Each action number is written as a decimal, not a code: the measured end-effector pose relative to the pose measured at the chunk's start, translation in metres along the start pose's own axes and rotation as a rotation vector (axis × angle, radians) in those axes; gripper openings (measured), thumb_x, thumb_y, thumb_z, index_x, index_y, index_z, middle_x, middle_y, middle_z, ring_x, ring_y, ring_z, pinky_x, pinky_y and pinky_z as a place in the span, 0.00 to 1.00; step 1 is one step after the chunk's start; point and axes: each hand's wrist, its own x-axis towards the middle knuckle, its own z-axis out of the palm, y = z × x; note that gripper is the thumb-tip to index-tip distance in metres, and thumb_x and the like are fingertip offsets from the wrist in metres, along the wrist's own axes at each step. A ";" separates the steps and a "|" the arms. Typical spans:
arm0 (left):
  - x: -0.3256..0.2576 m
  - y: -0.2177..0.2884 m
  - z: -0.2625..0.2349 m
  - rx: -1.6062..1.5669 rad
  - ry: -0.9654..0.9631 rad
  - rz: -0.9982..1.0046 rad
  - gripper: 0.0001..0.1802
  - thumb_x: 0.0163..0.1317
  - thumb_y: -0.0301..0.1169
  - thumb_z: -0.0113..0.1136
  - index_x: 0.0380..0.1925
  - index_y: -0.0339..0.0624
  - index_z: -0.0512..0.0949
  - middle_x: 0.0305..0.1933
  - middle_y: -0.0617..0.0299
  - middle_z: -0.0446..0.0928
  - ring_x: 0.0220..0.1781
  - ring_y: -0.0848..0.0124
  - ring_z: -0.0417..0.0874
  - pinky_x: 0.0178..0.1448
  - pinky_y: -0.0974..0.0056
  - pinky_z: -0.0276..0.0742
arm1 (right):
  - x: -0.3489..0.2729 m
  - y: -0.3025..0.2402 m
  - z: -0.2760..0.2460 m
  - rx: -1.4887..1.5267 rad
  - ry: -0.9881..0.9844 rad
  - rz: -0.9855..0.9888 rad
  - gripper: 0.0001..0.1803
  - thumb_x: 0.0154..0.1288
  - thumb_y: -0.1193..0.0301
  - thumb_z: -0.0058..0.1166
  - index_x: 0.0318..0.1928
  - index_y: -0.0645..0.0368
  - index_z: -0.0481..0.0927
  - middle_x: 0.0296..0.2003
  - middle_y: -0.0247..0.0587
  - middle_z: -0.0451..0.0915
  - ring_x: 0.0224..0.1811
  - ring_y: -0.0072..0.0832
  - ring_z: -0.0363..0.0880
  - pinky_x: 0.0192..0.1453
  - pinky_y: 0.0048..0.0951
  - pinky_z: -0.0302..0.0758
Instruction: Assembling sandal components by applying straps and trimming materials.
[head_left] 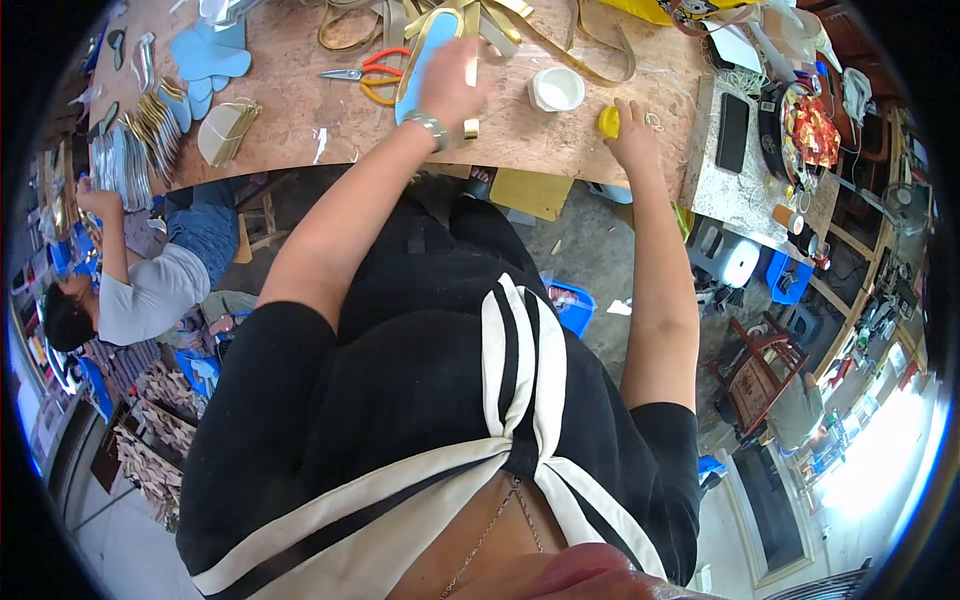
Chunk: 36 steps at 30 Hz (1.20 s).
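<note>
My left hand (452, 88), smeared by motion, is over a light blue sole-shaped piece with a gold edge (432, 48); its fingers cannot be made out. A gold strip (471, 128) shows beside that hand. My right hand (634, 138) is at the table's near edge, its thumb and fingers about a small yellow round thing (609, 122) whose kind I cannot make out. Between my hands stands a small white tub (557, 90) with white contents. Left of my left hand lie pliers with red handles (385, 68) and a tool with orange handles (378, 92).
Gold and tan strips (605, 70) lie along the far side of the wooden table (290, 135). Blue sole shapes (212, 55) and stacked gold-edged pieces (150, 130) fill its left end. A black phone (733, 132) rests on a side surface at right. Another person (165, 285) sits at left.
</note>
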 end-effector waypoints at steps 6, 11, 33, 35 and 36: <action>-0.036 -0.070 -0.039 0.301 -0.167 -0.519 0.26 0.50 0.40 0.66 0.46 0.41 0.72 0.45 0.51 0.75 0.51 0.55 0.75 0.54 0.56 0.71 | -0.043 -0.046 -0.044 0.230 0.312 -0.357 0.19 0.51 0.66 0.61 0.47 0.48 0.79 0.59 0.34 0.69 0.48 0.37 0.75 0.49 0.37 0.76; -0.030 -0.111 -0.028 -0.052 -0.323 -0.669 0.24 0.48 0.41 0.66 0.42 0.39 0.74 0.39 0.51 0.79 0.43 0.54 0.79 0.51 0.57 0.74 | -0.035 -0.075 -0.056 0.089 0.038 -0.514 0.11 0.50 0.63 0.61 0.35 0.53 0.84 0.62 0.30 0.67 0.45 0.34 0.77 0.47 0.35 0.76; -0.048 -0.068 -0.017 0.145 -0.253 -0.503 0.20 0.52 0.35 0.64 0.40 0.35 0.71 0.50 0.47 0.70 0.51 0.54 0.75 0.54 0.56 0.73 | -0.031 -0.108 -0.070 0.064 -0.060 -0.273 0.11 0.54 0.61 0.58 0.37 0.47 0.85 0.61 0.34 0.68 0.45 0.32 0.80 0.48 0.35 0.76; -0.044 -0.071 -0.019 0.153 -0.236 -0.468 0.17 0.53 0.33 0.63 0.37 0.34 0.72 0.45 0.47 0.72 0.47 0.55 0.78 0.51 0.57 0.75 | -0.039 -0.112 -0.069 0.119 0.015 -0.278 0.10 0.54 0.61 0.58 0.36 0.47 0.85 0.61 0.34 0.69 0.46 0.33 0.80 0.48 0.35 0.76; -0.037 -0.067 -0.023 -0.138 -0.286 -0.649 0.15 0.52 0.31 0.61 0.37 0.35 0.72 0.42 0.50 0.74 0.42 0.58 0.79 0.48 0.57 0.76 | -0.042 -0.113 -0.069 0.168 0.090 -0.251 0.10 0.54 0.62 0.58 0.35 0.48 0.85 0.60 0.35 0.70 0.46 0.33 0.79 0.48 0.35 0.76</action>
